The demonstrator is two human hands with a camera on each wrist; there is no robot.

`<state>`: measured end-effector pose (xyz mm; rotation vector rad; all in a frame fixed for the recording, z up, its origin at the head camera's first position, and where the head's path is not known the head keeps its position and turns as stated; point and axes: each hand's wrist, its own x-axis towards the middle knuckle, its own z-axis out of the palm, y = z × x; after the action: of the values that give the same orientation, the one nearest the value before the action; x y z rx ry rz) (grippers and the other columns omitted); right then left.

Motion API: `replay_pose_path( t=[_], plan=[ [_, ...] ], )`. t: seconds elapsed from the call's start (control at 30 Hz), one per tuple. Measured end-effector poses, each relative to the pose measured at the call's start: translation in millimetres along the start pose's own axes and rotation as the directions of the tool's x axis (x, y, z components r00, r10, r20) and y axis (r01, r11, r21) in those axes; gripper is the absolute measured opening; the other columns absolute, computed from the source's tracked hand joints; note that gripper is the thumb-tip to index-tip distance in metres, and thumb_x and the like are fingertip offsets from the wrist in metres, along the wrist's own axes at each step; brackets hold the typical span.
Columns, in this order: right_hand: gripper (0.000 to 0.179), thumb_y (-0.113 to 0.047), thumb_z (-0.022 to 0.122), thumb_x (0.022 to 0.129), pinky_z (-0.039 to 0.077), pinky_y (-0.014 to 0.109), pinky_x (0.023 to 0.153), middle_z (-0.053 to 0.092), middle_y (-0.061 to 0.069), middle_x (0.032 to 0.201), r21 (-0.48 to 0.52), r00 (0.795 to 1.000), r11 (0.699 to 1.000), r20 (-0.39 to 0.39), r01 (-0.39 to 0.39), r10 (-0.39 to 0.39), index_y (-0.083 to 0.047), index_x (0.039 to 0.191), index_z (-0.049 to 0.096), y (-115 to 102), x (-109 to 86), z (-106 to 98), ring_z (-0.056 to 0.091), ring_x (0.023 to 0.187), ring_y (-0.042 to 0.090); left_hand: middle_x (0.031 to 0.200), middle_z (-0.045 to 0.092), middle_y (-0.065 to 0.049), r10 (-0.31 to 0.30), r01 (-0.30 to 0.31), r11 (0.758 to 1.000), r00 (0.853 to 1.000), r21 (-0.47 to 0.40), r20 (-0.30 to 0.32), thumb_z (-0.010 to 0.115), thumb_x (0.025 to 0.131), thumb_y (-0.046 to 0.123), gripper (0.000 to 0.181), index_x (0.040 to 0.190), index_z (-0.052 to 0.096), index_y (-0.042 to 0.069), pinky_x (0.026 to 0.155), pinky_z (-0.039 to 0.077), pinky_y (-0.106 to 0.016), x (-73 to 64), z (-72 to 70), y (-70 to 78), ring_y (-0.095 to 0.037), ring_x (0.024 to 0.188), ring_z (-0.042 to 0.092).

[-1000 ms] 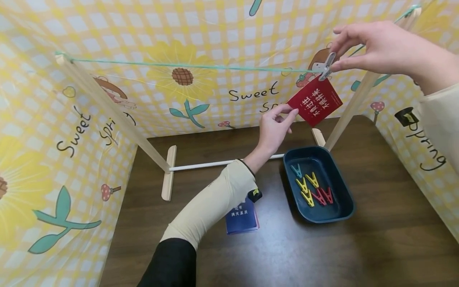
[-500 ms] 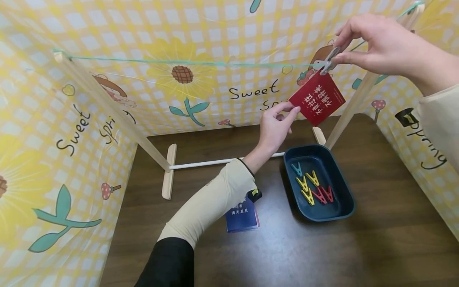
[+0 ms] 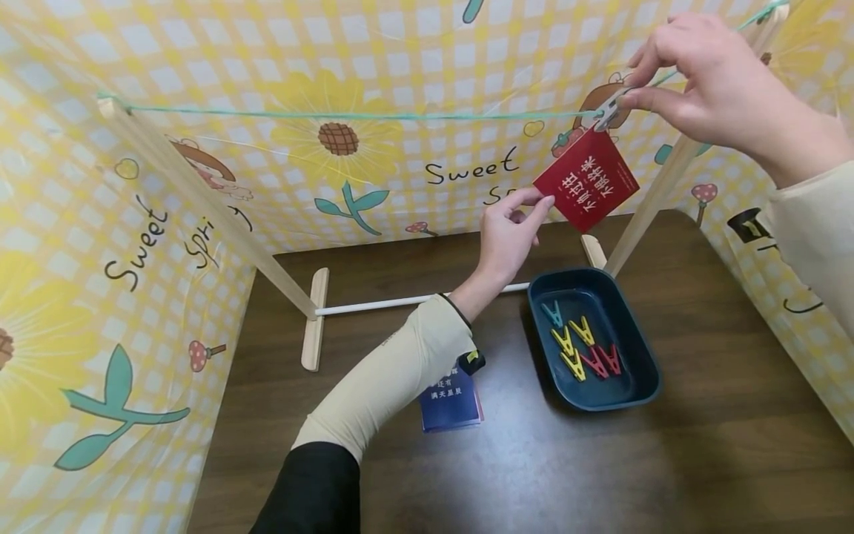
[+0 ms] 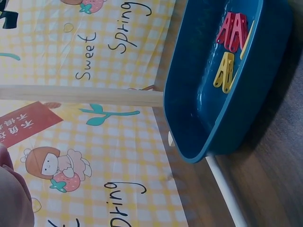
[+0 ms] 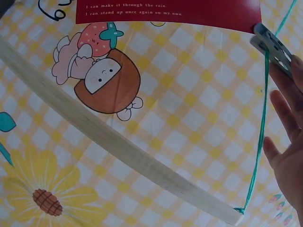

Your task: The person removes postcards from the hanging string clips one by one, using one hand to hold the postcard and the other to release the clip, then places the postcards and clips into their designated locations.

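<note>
A red card (image 3: 587,182) with white lettering hangs cornerwise at the right part of a green string (image 3: 367,116). My left hand (image 3: 507,233) pinches its left corner between thumb and finger. At the card's top corner, a grey clothespin (image 3: 607,113) sits on the string, and my right hand (image 3: 707,81) pinches its handle end with thumb and fingers. In the right wrist view the clothespin (image 5: 273,47) meets both the card's corner and the string. Only part of the left hand (image 4: 14,196) shows in the left wrist view, close to the card.
Wooden posts (image 3: 207,204) hold the string, joined low down by a white rod (image 3: 380,305). A dark blue tray (image 3: 640,371) at the right contains several yellow, red and teal clothespins (image 3: 563,341). Blue cards (image 3: 454,404) lie partly under the left sleeve. Patterned cloth (image 3: 427,67) stands behind.
My right hand has moved slightly up, and the clothespin has tilted and risen with it. The string, dipped at the clothespin before, runs straighter. My left hand keeps its hold on the card.
</note>
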<state>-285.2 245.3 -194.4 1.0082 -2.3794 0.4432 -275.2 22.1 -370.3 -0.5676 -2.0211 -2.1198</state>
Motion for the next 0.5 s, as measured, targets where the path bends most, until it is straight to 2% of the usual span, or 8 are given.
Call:
replay_pose_path(
  t=[0.07,0.23,0.4,0.5],
  plan=[
    [0.024,0.018,0.077,0.081,0.032,0.043,0.109,0.065,0.030,0.105,-0.009,1.000,1.000,-0.016,-0.016,0.016,0.010,0.096,0.059,-1.5,-0.4,-0.2,0.049,0.102,0.041,0.113,0.075,-0.010,0.002,-0.002,1.000,1.000,-0.001,-0.001,0.073,0.099,0.016,0.024,0.118,0.074,0.001,0.054,0.050,-0.022,0.4,-0.8,-0.5,-0.022,0.056,0.056],
    [0.023,0.017,0.077,0.082,0.031,0.043,0.113,0.065,0.030,0.101,-0.023,0.999,0.999,-0.048,-0.026,0.025,0.012,0.096,0.060,-5.0,-1.4,0.8,0.048,0.100,0.040,0.114,0.075,-0.009,-0.006,0.006,1.000,1.000,0.015,0.003,0.073,0.099,0.018,0.024,0.118,0.074,0.003,0.055,0.050,-0.022,0.2,-3.0,-4.1,-0.020,0.057,0.056],
    [0.021,0.015,0.077,0.084,0.032,0.042,0.110,0.063,0.027,0.098,-0.032,0.996,0.998,-0.072,-0.051,0.049,0.012,0.097,0.060,-9.9,-2.6,2.0,0.047,0.103,0.042,0.111,0.076,-0.011,0.016,-0.016,1.000,1.000,0.007,-0.007,0.074,0.099,0.016,0.023,0.115,0.075,0.001,0.053,0.050,-0.023,-0.8,-4.2,-6.2,-0.024,0.055,0.055],
    [0.022,0.014,0.078,0.084,0.033,0.042,0.107,0.062,0.027,0.096,-0.043,0.995,0.998,-0.091,-0.038,0.034,0.012,0.098,0.060,-12.1,-2.4,2.5,0.046,0.104,0.043,0.111,0.076,-0.012,0.025,-0.025,1.000,1.000,0.009,-0.009,0.074,0.099,0.016,0.022,0.115,0.075,0.001,0.053,0.050,-0.023,-0.8,-4.9,-6.8,-0.027,0.056,0.056]
  ],
)
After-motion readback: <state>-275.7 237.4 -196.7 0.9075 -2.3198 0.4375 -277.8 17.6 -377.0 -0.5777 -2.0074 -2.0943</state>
